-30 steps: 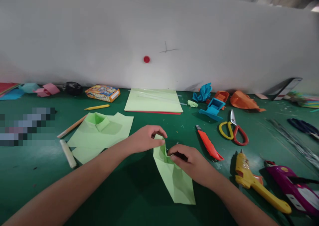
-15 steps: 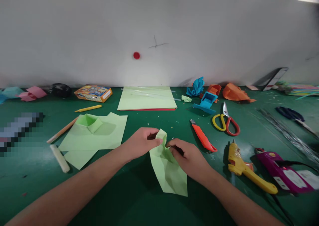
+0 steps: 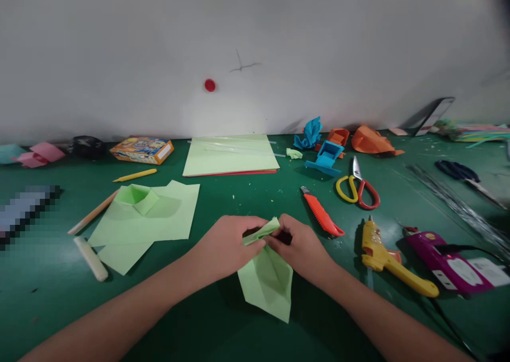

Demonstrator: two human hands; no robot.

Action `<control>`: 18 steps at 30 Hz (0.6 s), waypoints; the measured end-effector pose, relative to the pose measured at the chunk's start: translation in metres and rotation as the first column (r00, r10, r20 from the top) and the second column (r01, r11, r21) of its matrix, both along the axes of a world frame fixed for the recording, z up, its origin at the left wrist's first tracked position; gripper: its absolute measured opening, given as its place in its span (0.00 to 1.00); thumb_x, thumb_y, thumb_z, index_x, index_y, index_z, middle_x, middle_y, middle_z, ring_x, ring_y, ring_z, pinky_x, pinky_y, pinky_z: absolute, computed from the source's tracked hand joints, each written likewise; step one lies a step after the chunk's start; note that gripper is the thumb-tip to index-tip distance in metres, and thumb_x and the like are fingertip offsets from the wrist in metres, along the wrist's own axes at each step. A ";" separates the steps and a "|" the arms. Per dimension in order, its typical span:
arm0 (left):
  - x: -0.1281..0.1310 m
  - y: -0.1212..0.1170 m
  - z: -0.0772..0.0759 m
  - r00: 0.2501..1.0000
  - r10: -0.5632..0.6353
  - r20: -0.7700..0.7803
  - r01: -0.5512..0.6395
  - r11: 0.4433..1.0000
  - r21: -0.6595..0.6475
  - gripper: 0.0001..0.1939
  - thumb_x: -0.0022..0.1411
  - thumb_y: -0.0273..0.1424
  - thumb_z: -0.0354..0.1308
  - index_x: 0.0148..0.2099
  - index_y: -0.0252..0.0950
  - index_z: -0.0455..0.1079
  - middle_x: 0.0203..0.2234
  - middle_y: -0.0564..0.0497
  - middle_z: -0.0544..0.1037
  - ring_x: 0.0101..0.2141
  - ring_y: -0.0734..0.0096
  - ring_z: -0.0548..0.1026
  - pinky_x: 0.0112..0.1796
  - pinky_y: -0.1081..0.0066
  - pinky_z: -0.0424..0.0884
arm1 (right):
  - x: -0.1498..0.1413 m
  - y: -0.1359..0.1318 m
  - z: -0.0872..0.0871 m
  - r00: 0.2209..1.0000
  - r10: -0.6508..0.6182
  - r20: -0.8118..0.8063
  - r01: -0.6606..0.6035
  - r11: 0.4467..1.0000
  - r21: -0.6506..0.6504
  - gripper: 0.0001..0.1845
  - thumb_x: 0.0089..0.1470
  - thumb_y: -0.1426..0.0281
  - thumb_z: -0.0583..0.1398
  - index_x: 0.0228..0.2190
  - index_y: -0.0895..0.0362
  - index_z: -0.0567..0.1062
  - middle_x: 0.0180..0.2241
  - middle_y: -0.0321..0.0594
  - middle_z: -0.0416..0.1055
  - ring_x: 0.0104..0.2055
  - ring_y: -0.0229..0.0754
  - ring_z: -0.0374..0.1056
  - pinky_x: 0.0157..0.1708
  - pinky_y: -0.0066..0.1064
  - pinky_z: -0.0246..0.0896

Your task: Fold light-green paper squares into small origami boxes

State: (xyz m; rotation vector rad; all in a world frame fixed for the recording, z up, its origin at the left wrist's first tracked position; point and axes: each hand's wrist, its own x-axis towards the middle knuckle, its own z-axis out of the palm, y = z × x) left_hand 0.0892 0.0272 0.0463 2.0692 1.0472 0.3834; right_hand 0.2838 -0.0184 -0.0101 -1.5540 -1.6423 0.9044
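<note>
A creased sheet of light green paper (image 3: 266, 285) hangs between both hands above the green table, its upper end folded over into a narrow flap. My left hand (image 3: 229, 243) pinches the left side of that fold, thumb in front. On the other side, my right hand (image 3: 298, 245) grips the fold's right end between thumb and fingers. The fingertips behind the paper are partly hidden. To the left, a folded green paper shape with an open top (image 3: 137, 198) sits on flat green sheets (image 3: 175, 218).
Right of my hands lie an orange cutter (image 3: 322, 213), scissors (image 3: 357, 184), a yellow glue gun (image 3: 392, 263) and a purple power strip (image 3: 448, 263) with a cable. A paper stack (image 3: 231, 157), a small box (image 3: 142, 149) and blue folded paper (image 3: 326, 157) line the back by the wall.
The paper's upper end has been folded over and tilted to the right. Both hands have drawn closer together at the fold. The whole view has shifted slightly.
</note>
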 end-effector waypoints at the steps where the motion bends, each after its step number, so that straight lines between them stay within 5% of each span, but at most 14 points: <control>1: 0.001 -0.002 -0.001 1.000 -0.006 -0.029 0.007 0.999 0.043 0.13 0.63 0.34 0.57 0.48 0.44 0.79 0.42 0.53 0.83 0.40 0.62 0.78 0.36 0.70 0.71 | 0.000 0.000 -0.001 1.000 -0.001 -0.020 0.001 1.000 -0.011 0.10 0.54 0.66 0.63 0.29 0.52 0.66 0.27 0.33 0.72 0.29 0.39 0.67 0.27 0.29 0.58; 5: 0.003 -0.004 -0.004 0.990 -0.031 -0.136 0.050 0.990 0.133 0.14 0.67 0.30 0.52 0.48 0.45 0.78 0.38 0.56 0.83 0.34 0.66 0.79 0.33 0.71 0.69 | 0.001 -0.001 -0.001 0.997 0.036 -0.074 -0.038 0.999 -0.018 0.08 0.56 0.65 0.62 0.34 0.52 0.67 0.29 0.32 0.72 0.30 0.39 0.66 0.29 0.29 0.58; 12: 0.001 -0.002 -0.013 0.989 -0.003 -0.148 0.035 0.975 0.219 0.17 0.68 0.31 0.53 0.57 0.45 0.73 0.53 0.52 0.80 0.51 0.59 0.78 0.50 0.64 0.74 | 0.003 0.002 0.004 0.997 0.074 0.038 -0.074 0.997 0.009 0.08 0.57 0.66 0.61 0.28 0.53 0.69 0.25 0.31 0.67 0.28 0.38 0.62 0.27 0.28 0.55; 18: -0.001 0.001 -0.012 0.994 -0.037 -0.098 0.056 0.979 0.194 0.21 0.65 0.28 0.56 0.59 0.44 0.71 0.55 0.51 0.78 0.53 0.59 0.77 0.53 0.63 0.72 | 0.007 0.003 0.006 0.997 0.073 0.029 -0.073 0.997 -0.012 0.09 0.56 0.65 0.61 0.26 0.54 0.70 0.25 0.31 0.67 0.28 0.38 0.62 0.27 0.29 0.54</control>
